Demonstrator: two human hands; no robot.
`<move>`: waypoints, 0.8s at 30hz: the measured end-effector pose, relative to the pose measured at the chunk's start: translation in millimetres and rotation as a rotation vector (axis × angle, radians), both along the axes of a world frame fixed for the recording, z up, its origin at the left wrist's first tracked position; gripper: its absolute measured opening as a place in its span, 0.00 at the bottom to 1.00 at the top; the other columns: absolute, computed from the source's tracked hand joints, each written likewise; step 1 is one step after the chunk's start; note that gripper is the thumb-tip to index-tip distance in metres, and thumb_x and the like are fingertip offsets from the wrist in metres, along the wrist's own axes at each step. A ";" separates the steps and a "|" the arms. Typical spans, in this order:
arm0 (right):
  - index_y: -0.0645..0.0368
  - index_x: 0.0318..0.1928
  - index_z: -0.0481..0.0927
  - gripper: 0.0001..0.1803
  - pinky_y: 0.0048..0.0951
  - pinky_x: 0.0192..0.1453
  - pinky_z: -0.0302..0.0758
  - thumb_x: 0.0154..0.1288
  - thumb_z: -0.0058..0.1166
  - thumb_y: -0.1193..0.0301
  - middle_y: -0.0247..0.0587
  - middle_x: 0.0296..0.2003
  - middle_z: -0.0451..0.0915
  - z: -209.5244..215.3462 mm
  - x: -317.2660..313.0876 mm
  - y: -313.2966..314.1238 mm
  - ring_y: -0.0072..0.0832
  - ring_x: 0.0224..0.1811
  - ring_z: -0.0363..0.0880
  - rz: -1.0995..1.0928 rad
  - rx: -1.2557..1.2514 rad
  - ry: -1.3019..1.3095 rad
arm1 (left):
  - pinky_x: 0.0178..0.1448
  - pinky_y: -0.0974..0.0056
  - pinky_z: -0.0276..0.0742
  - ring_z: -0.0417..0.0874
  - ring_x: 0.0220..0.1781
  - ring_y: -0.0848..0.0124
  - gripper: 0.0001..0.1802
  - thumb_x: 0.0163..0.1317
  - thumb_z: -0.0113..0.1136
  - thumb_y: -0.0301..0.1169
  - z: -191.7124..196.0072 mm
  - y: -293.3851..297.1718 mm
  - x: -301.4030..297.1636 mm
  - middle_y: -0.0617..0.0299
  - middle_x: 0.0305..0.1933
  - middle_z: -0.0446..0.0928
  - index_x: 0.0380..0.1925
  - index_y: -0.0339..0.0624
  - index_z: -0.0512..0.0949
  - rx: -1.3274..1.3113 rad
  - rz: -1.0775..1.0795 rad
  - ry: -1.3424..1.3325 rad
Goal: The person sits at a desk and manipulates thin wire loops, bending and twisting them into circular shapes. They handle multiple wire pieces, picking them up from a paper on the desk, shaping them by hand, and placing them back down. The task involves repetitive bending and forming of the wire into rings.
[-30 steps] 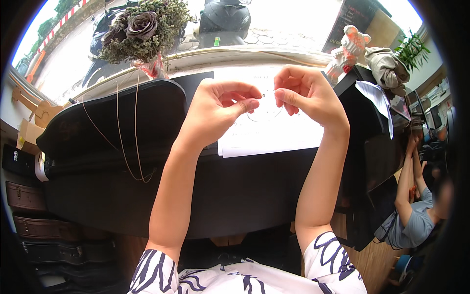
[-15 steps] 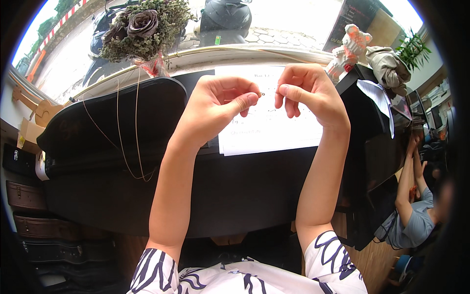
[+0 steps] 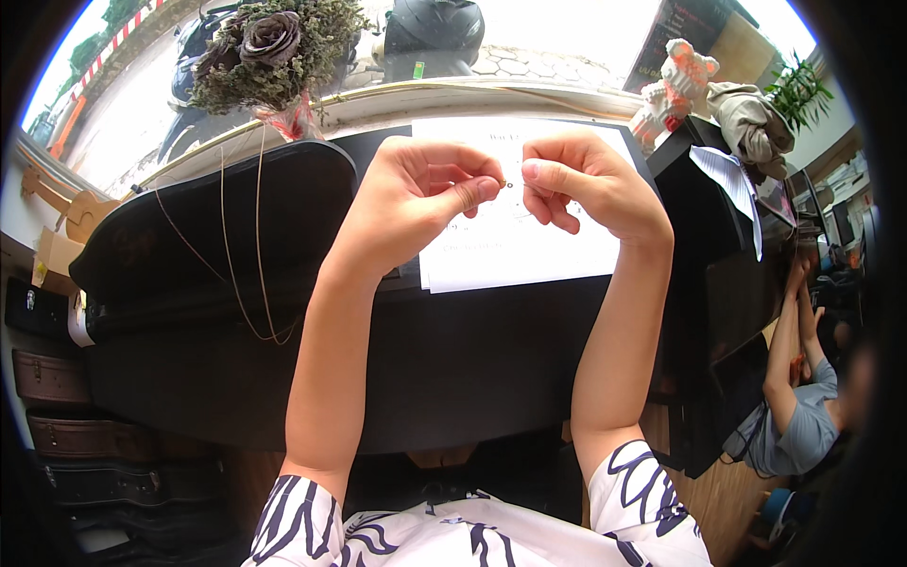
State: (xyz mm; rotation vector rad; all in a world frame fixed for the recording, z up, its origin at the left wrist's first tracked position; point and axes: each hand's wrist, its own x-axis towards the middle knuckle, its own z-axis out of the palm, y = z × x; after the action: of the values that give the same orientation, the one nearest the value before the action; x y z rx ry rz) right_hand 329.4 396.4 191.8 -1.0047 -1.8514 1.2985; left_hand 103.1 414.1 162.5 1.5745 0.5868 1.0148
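My left hand (image 3: 416, 194) is closed in a pinch, thumb against index finger, above the printed white sheets (image 3: 529, 265). A tiny dark ring-shaped piece (image 3: 509, 184) shows just at those fingertips; it is too small to name its kind. Facing it, my right hand (image 3: 590, 184) also pinches, thumb pressed to the index finger and the other fingers curled beneath. Whatever lies between the right fingertips is hidden. A narrow gap separates the two hands. Left of my left arm, long thin looped wires (image 3: 262, 236) stand out against a black curved case or panel (image 3: 179, 246).
Dried flowers (image 3: 274, 57) stand at the window ledge. A blocky bear figure (image 3: 682, 80), crumpled cloth (image 3: 751, 128) and folded papers (image 3: 727, 194) sit at the far right. Instrument cases (image 3: 57, 378) are stacked at left. Another person (image 3: 794, 416) sits at right.
My right hand has moved slightly left, closer to my left hand, and its thumb and index finger now press together. My left hand keeps its pinch.
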 end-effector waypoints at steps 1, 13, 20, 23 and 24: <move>0.61 0.30 0.77 0.16 0.17 0.19 0.63 0.74 0.53 0.64 0.35 0.19 0.77 0.4 -0.9 -0.6 0.13 0.13 0.67 0.000 0.003 0.007 | 0.37 0.71 0.77 0.79 0.30 0.77 0.05 0.64 0.67 0.22 -1.6 0.8 1.0 0.63 0.28 0.81 0.38 0.31 0.86 0.010 -0.013 -0.006; 0.62 0.39 0.87 0.12 0.17 0.22 0.71 0.76 0.55 0.68 0.36 0.20 0.80 3.1 2.5 3.8 0.17 0.16 0.74 0.133 0.055 -0.012 | 0.32 0.72 0.75 0.79 0.28 0.77 0.04 0.65 0.65 0.23 9.7 -8.4 -0.6 0.63 0.28 0.80 0.35 0.31 0.83 -0.088 0.015 0.040; 0.71 0.36 0.84 0.16 0.18 0.18 0.71 0.73 0.58 0.68 0.40 0.18 0.81 2.3 5.9 -1.1 0.20 0.13 0.76 0.167 -0.055 -0.072 | 0.31 0.72 0.72 0.75 0.26 0.79 0.03 0.65 0.64 0.21 4.1 -5.4 2.2 0.64 0.27 0.79 0.34 0.30 0.83 -0.055 -0.044 0.008; 0.72 0.37 0.85 0.15 0.19 0.19 0.75 0.72 0.59 0.67 0.42 0.20 0.82 8.5 7.3 -4.9 0.22 0.15 0.80 0.152 -0.134 -0.118 | 0.31 0.73 0.70 0.73 0.27 0.81 0.02 0.65 0.64 0.21 4.0 -7.0 2.6 0.66 0.27 0.78 0.34 0.31 0.82 -0.039 -0.062 0.063; 0.70 0.37 0.85 0.15 0.19 0.22 0.77 0.71 0.60 0.66 0.41 0.21 0.83 10.6 8.1 -5.8 0.22 0.17 0.82 0.142 -0.180 -0.118 | 0.31 0.73 0.69 0.72 0.27 0.82 0.02 0.65 0.63 0.20 3.0 -7.2 3.0 0.66 0.27 0.78 0.34 0.31 0.82 -0.037 -0.063 0.080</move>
State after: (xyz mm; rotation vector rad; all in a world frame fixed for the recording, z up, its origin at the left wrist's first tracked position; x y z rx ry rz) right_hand 337.6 390.6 202.4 -1.0796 -1.9513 1.5425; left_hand 106.1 407.0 165.5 1.5964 0.6039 0.8928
